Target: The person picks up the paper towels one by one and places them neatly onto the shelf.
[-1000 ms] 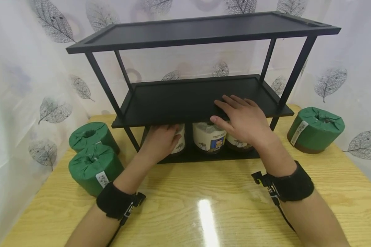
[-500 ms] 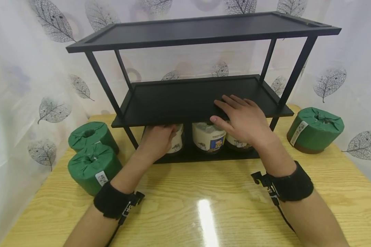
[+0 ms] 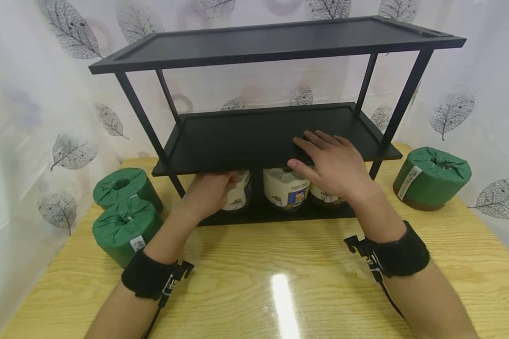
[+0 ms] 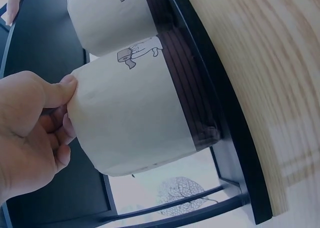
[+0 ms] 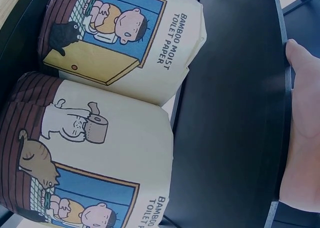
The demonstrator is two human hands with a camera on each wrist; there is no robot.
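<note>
A black three-tier rack (image 3: 246,136) stands on a wooden table (image 3: 280,263). Three cream toilet paper rolls with brown bands and cartoon prints sit on its bottom tier. My left hand (image 3: 209,190) reaches under the middle tier and grips the left roll (image 3: 237,195). In the left wrist view the thumb and curled fingers of that hand (image 4: 55,113) clasp the roll (image 4: 135,113). My right hand (image 3: 331,157) lies flat on the middle tier's front edge, above the middle roll (image 3: 286,188) and right roll (image 3: 322,195). The right wrist view shows both rolls (image 5: 130,43) (image 5: 95,163) close up.
Two green-wrapped rolls (image 3: 125,183) (image 3: 125,228) lie on the table left of the rack, and a third (image 3: 432,176) lies to its right. A leaf-patterned white curtain encloses the table on three sides. The rack's top tier is bare.
My left hand has drawn the left roll a little to the left and toward the front of the bottom tier. The right hand has stayed in place.
</note>
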